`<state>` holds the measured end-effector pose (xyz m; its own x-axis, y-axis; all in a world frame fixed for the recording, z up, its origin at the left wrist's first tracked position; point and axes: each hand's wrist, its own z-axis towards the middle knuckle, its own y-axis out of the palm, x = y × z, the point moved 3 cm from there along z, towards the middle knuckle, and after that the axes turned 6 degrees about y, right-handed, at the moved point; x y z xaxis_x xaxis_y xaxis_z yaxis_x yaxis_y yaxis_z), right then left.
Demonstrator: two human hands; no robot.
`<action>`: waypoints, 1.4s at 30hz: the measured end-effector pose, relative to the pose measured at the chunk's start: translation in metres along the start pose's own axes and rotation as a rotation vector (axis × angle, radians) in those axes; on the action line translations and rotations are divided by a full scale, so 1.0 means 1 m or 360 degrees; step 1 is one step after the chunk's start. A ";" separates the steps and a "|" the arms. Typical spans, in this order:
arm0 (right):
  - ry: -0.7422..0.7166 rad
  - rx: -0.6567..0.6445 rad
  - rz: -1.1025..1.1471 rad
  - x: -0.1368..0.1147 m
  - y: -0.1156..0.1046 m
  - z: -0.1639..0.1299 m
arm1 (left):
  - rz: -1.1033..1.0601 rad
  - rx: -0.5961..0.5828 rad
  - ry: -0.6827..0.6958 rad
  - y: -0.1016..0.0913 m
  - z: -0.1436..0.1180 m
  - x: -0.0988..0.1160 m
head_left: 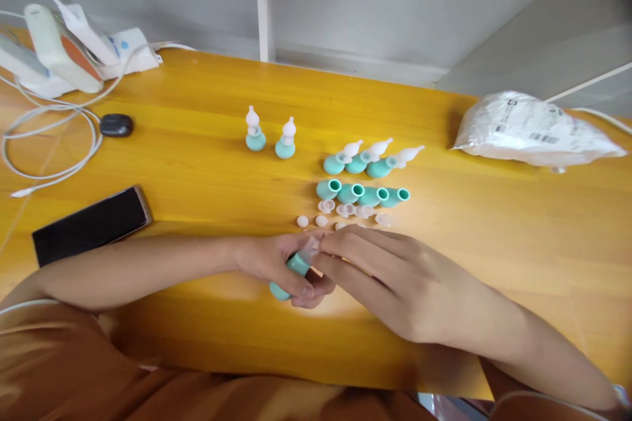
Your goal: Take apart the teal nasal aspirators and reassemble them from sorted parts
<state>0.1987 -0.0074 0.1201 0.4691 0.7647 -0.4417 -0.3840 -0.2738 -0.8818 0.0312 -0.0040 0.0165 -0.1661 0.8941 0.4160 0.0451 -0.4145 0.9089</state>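
Two hands over yellow wood table (197, 164), grey wall behind; left hand (276, 263) grips teal bulb (291, 274); right hand (375, 276) pinches its clear tip (310, 248).

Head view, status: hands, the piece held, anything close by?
Left hand gripping teal bulb. Right hand at its clear tip. Loose caps and open bulbs just beyond, untouched.

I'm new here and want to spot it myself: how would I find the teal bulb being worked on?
Start at the yellow table and follow both forearms to where the hands meet. The teal bulb sits in the left hand, with the right hand at its top. Unlike the other bulbs, it is held, not lying in a row.
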 end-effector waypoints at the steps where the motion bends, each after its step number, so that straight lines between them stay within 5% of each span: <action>1: -0.0012 0.0002 -0.0036 0.000 0.000 0.000 | -0.0019 0.0028 0.0042 0.000 0.000 -0.001; 9: -0.0079 -0.0036 0.0124 -0.001 0.004 -0.002 | 0.0105 0.0006 0.0018 0.002 -0.002 -0.019; 14: 0.0212 -0.0115 0.0572 0.006 -0.004 -0.001 | 0.0790 -0.0187 -0.0258 -0.001 -0.009 -0.038; 17: 0.0284 -0.0168 0.0292 0.016 0.014 0.009 | 0.1082 -0.0301 -0.0417 0.001 -0.012 -0.039; 23: 0.0216 -0.0324 -0.0250 0.029 0.070 0.024 | 0.1112 -0.0322 -0.0505 0.002 -0.013 -0.035; 31: 0.0213 -0.0347 -0.0389 0.028 0.085 0.025 | 0.1108 -0.0314 -0.0558 0.001 -0.013 -0.034; 34: 0.0203 -0.0295 -0.0372 0.028 0.075 0.024 | 0.1110 -0.0307 -0.0551 0.001 -0.013 -0.032; 38: 0.0300 -0.0209 -0.0222 0.024 0.033 0.015 | 0.1059 -0.0216 -0.0506 -0.005 -0.013 -0.037; 42: 0.0339 -0.0386 0.0154 0.002 -0.001 0.002 | 0.0683 -0.0241 -0.0400 -0.007 -0.009 -0.040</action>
<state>0.1982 -0.0050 0.1202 0.6053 0.5965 -0.5272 -0.2464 -0.4893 -0.8366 0.0283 -0.0384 -0.0068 0.0785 0.6437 0.7613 -0.0890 -0.7560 0.6485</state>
